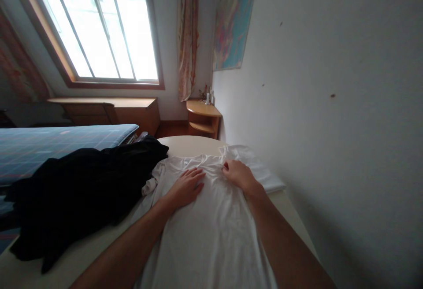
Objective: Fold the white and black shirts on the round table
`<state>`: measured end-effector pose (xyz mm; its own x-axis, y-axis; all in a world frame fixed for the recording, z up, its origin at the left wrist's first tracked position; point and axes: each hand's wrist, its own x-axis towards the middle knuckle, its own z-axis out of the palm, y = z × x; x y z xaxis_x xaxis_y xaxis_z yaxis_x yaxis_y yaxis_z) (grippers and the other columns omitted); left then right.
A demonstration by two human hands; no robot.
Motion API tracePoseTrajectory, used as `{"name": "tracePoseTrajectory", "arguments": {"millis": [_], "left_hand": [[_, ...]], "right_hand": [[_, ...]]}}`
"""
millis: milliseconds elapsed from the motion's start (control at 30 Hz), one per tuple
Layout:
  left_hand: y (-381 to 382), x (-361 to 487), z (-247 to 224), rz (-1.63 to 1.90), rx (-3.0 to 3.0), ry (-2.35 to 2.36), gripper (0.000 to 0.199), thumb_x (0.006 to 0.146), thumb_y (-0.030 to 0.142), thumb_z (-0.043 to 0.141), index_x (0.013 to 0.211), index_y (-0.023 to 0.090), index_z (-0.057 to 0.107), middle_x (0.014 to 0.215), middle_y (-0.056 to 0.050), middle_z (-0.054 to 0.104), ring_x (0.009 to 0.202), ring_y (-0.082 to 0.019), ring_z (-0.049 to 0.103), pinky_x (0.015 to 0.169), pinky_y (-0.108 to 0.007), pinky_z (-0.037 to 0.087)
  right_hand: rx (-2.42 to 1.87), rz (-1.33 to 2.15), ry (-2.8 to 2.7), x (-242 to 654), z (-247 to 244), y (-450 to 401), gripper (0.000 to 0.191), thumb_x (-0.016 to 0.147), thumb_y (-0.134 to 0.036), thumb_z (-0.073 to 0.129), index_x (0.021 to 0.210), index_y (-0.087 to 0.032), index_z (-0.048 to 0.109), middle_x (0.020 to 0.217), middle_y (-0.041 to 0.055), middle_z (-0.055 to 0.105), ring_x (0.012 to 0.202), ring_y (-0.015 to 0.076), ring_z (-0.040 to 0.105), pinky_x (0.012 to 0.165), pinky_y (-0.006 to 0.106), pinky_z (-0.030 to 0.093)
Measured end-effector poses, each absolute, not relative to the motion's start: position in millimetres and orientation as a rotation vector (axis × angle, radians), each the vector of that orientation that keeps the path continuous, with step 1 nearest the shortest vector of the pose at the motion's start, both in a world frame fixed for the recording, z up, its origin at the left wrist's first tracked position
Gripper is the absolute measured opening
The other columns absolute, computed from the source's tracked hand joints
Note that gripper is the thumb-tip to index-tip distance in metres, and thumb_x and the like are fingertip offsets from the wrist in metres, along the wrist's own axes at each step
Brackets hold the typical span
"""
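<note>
A white T-shirt lies spread on a pale table, its collar toward the far side and its lower part running out of view at the bottom. My left hand rests on the upper chest of the shirt, fingers stretched out and lying flat. At the shirt's right shoulder, my right hand is closed, its fingertips pinching the white fabric, which wrinkles beside them. Beyond the right hand lies some folded white cloth; whether it is separate from the shirt is hard to tell.
Black clothing is heaped at the left, across the table's edge and close to a blue plaid mattress. A white wall runs along the right side. Further back stand a corner shelf and a wooden desk below the window.
</note>
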<state>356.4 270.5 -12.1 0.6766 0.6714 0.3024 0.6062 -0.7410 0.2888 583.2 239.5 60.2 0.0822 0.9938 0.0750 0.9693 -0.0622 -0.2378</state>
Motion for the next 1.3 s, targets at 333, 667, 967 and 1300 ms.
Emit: {"name": "tracePoseTrajectory", "arguments": {"millis": [333,667,967,1300], "left_hand": [[267.5,357.4,-9.3,0.601,2.673,1.087,0.057,0.094,0.028,0.049,0.148,0.013,0.042,0.149,-0.015,0.05,0.142,-0.028,0.04,0.12,-0.047,0.03],[269.0,356.5,-11.3,0.621,2.705,1.011,0.051,0.095,0.025,0.047,0.146,0.022,0.048,0.148,-0.007,0.052,0.143,-0.027,0.039,0.121,-0.047,0.027],[269.9,355.9,-13.1,0.646,2.695,1.02,0.049,0.095,0.025,0.048,0.144,0.021,0.051,0.147,-0.008,0.054,0.141,-0.027,0.041,0.12,-0.047,0.03],[270.0,355.8,-12.6,0.64,2.705,1.011,0.05,0.094,0.024,0.048,0.144,0.02,0.05,0.146,-0.009,0.054,0.141,-0.028,0.042,0.119,-0.048,0.031]], "right_hand": [[-1.752,0.601,-1.952,599.7,66.5,243.5,0.026,0.094,-0.023,0.049,0.103,-0.014,0.071,0.096,0.0082,0.075,0.087,0.0195,0.069,0.074,0.025,0.047],[-1.828,0.645,-2.388,583.0,69.3,226.5,0.043,0.06,-0.011,0.082,0.101,-0.018,0.072,0.112,0.0082,0.068,0.105,0.025,0.062,0.087,0.029,0.047],[-1.909,0.472,-2.301,586.7,67.5,227.8,0.017,0.073,-0.005,0.065,0.083,-0.017,0.072,0.086,0.0066,0.072,0.081,0.0199,0.064,0.07,0.025,0.043],[-1.697,0.614,-2.193,596.9,62.7,234.6,0.029,0.089,-0.009,0.052,0.115,-0.018,0.061,0.09,0.0033,0.072,0.078,0.015,0.064,0.07,0.022,0.044]]}}
